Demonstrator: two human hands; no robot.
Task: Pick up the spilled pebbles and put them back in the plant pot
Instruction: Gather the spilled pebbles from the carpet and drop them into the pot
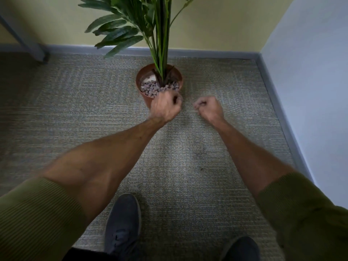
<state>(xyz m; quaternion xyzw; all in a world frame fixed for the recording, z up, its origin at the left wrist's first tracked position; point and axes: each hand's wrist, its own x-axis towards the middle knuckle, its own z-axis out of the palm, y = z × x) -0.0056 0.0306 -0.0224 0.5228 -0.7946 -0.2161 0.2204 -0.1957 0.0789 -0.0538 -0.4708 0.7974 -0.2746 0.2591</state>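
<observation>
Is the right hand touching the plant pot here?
Apart. The head view shows bare carpet between the right hand and the plant pot.

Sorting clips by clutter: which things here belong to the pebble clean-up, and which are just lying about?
Job: round terracotta plant pot; grey-purple pebbles inside it; left hand and right hand, both curled, contents unclear; small dark speck on the grey woven carpet, maybe a pebble.
Lying about: grey table leg; dark fabric shoe; green leafy plant.
</observation>
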